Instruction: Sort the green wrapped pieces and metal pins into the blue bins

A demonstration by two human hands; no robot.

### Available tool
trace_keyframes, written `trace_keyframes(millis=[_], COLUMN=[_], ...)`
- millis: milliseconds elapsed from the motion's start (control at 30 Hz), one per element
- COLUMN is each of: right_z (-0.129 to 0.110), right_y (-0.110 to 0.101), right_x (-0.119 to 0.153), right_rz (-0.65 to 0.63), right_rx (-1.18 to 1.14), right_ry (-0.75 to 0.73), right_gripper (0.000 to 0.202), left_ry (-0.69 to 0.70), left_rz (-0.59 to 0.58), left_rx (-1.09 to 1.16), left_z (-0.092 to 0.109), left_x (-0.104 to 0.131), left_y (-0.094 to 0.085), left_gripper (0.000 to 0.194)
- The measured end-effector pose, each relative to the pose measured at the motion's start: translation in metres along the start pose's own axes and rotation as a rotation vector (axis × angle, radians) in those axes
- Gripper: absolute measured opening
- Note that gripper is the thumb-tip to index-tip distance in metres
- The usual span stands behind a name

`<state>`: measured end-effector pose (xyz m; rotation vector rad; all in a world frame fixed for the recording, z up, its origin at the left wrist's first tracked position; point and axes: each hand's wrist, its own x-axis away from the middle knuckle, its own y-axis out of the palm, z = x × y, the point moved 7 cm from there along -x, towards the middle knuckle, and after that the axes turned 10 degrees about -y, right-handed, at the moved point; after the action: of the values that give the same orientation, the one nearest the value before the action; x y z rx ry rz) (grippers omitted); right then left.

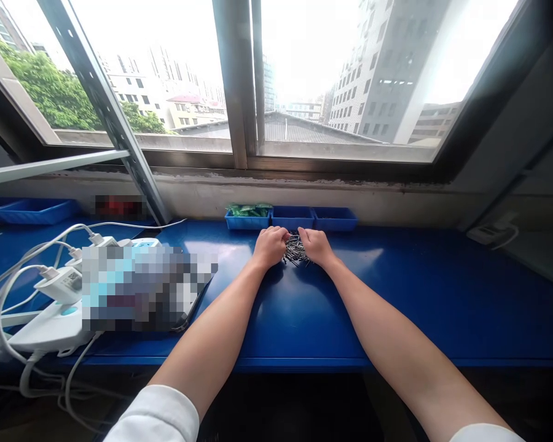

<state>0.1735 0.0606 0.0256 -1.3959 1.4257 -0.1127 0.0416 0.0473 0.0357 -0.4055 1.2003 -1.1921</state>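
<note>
A pile of small, thin dark metal screws lies on the blue tabletop between my hands. Against its left side is my left hand, fingers curled in and thumb toward the pile. My right hand is closed in the same way along the right side. Both hands touch the heap and gather it between them. Most fingertips are hidden behind the hands and among the screws; the screws' exact type is too small to make out.
Just behind the pile stand a blue bin of green packets and two more blue bins. At left are a white power strip with plugs and cables, and a blurred-out item. A metal post rises before the window.
</note>
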Motion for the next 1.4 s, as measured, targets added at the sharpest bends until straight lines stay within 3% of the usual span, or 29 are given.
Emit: trace_keyframes(millis=[267, 633, 900, 1100, 1233, 1400], right_z=[0.002, 0.004, 0.006, 0.011, 0.027, 0.058], right_y=[0.006, 0.003, 0.004, 0.001, -0.01, -0.031], right_x=[0.001, 0.004, 0.007, 0.007, 0.005, 0.007], right_rz=[0.068, 0.095, 0.089, 0.079, 0.186, 0.336], right_rx=[-0.686, -0.915, -0.952, -0.832, -0.701, -0.483], right_ry=[0.143, 0.264, 0.276, 0.289, 0.282, 0.306], right_gripper=[0.044, 0.044, 0.043, 0.053, 0.052, 0.05], left_ry=[-0.076, -0.068, -0.06, -0.059, -0.1, -0.21], left_rz=[-0.052, 0.01, -0.009, -0.03, 0.026, 0.109], left_rx=[-0.042, -0.004, 0.006, 0.048, 0.113, 0.115], left_z=[-0.008, -0.011, -0.015, -0.01, -0.016, -0.033], left_x=[-0.003, -0.002, -0.003, -0.002, -0.004, -0.005], left_y=[0.002, 0.002, 0.007, 0.007, 0.001, -0.01], left_gripper=[0.023, 0.024, 0.024, 0.029, 0.036, 0.03])
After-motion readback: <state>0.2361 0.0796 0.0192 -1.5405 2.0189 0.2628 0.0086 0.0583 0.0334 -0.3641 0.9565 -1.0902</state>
